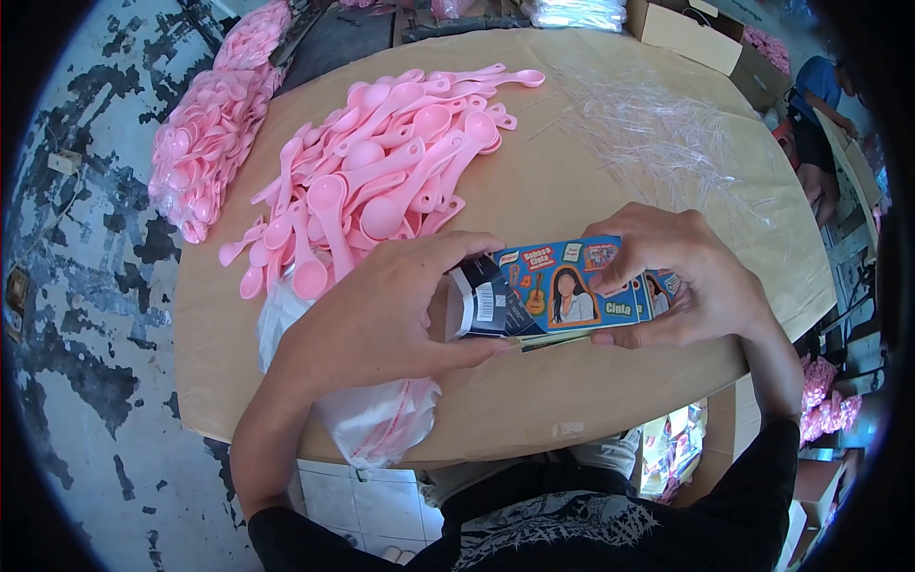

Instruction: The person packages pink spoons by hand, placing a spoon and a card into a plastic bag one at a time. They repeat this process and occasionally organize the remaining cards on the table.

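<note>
My left hand (381,305) is closed round the end of a small dark carton (481,300) with a barcode and a pale open flap, thumb and fingers along its opposite edges. My right hand (691,276) grips a stack of blue printed cards (572,291) at its right end, thumb across the front. The cards show a drawn figure, a guitar and the words "Bahasa Cinta". They lie against the carton, and both are held over the table. Just beyond my hands spreads a pile of pink measuring spoons (381,172).
The brown-covered table (534,410) also carries loose clear plastic strips (658,133) and a white plastic bag (381,419) near my left forearm. Bagged pink spoons (210,143) stand at the left edge. An open cardboard box (691,38) sits at the back right; another person (815,105) is beyond.
</note>
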`<action>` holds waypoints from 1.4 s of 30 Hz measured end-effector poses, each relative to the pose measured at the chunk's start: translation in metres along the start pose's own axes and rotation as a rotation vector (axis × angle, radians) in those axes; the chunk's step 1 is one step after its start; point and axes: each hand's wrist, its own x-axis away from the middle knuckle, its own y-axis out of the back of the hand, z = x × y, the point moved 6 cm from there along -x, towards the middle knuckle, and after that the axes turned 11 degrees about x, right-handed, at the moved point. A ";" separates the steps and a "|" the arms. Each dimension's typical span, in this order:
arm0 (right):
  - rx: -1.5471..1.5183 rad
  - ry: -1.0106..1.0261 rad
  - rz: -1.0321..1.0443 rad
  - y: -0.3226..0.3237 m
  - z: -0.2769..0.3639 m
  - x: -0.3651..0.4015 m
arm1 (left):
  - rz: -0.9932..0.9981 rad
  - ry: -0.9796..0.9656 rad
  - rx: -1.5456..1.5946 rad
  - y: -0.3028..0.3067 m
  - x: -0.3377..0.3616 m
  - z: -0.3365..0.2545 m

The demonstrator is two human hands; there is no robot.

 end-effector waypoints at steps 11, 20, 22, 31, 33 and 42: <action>-0.040 -0.023 -0.072 0.001 -0.002 0.002 | -0.167 -0.452 -0.144 -0.004 0.003 -0.016; -0.068 -0.088 -0.141 0.006 -0.008 0.004 | -0.281 -0.793 -0.522 -0.018 0.022 -0.038; -0.088 -0.114 -0.147 0.008 -0.009 0.006 | -0.313 -0.809 -0.543 -0.016 0.024 -0.042; -0.236 -0.218 -0.249 0.036 -0.020 0.023 | -0.246 -0.718 -0.584 0.000 0.013 -0.030; -0.189 -0.217 -0.261 0.047 -0.018 0.028 | -0.188 -0.644 -0.608 -0.002 0.010 -0.026; -0.107 -0.236 -0.396 0.060 -0.027 0.048 | -0.056 -0.509 -0.601 -0.015 0.004 -0.017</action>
